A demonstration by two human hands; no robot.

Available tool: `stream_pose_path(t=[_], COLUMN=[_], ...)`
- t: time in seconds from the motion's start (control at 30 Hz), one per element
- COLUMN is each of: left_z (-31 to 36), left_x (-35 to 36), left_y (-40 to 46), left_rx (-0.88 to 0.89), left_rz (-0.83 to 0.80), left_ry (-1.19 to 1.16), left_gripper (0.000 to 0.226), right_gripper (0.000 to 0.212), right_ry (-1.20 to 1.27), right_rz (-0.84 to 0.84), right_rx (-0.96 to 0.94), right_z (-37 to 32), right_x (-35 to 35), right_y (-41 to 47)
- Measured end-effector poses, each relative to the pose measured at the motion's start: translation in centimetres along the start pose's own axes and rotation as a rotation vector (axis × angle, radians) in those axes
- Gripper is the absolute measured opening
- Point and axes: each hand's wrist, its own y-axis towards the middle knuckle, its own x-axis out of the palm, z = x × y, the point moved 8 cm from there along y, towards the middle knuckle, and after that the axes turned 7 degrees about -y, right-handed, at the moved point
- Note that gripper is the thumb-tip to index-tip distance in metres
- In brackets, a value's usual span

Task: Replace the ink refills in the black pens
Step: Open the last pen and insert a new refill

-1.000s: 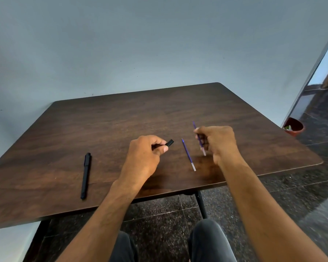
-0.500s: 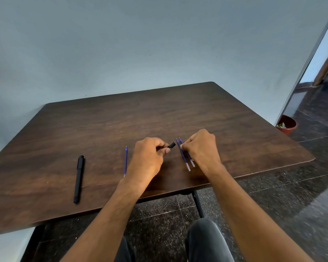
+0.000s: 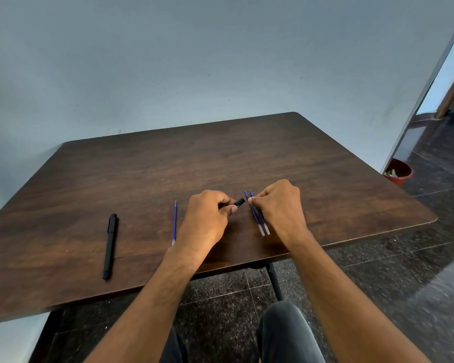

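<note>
My left hand (image 3: pixel 207 218) is closed around a black pen barrel (image 3: pixel 238 202); only its open end sticks out past my thumb toward the right. My right hand (image 3: pixel 279 205) rests on the dark wooden table (image 3: pixel 247 153), fingertips pinching one of two blue ink refills (image 3: pixel 257 214) that lie side by side, clear ends toward me. A third blue refill (image 3: pixel 174 222) lies just left of my left hand. A whole black pen (image 3: pixel 110 246) lies apart at the left, cap end away from me.
The table's front edge runs under my forearms, with a metal leg (image 3: pixel 274 281) below. A red-brown pot (image 3: pixel 399 172) stands on the dark tiled floor beyond the table's right corner. A pale wall is behind.
My right hand came down from holding a refill in the air to the table, and that refill now lies beside the other. The left hand kept its hold on the barrel.
</note>
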Motion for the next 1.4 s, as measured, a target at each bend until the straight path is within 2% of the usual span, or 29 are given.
stream_pose_path(t=[0.6, 0.83, 1.07, 1.27, 1.33, 1.4], left_z=[-2.1, -5.4, -8.7, -10.4, -10.6, -10.4], left_x=[-3.3, -7.9, -11.5, -12.0, -11.9, -11.9], left_y=[-0.3, -1.3, -3.0, -3.5, -3.6, -3.6], left_rx=[-0.008, -0.071, -0.158, -0.199, -0.195, -0.179], left_rz=[0.076, 0.189, 0.314, 0.358, 0.352, 0.345], left_ry=[-0.092, -0.069, -0.134, -0.210, -0.209, -0.186], left_gripper=[0.010, 0.013, 0.014, 0.010, 0.009, 0.006], right_gripper=[0.024, 0.023, 0.019, 0.007, 0.016, 0.013], right_ry=[-0.039, -0.006, -0.112, -0.371, -0.445, -0.491], right_rz=[0.044, -0.068, -0.199, -0.163, -0.161, -0.186], right_rx=[-0.061, -0.189, -0.268, -0.373, -0.389, -0.386], right_z=[-1.4, -5.4, -9.7, -12.6, -13.3, -13.8], right_x=[-0.1, 2.8, 7.3, 9.5, 10.2, 10.9], right_y=[-1.0, -3.0, -4.5, -5.9, -6.2, -6.1])
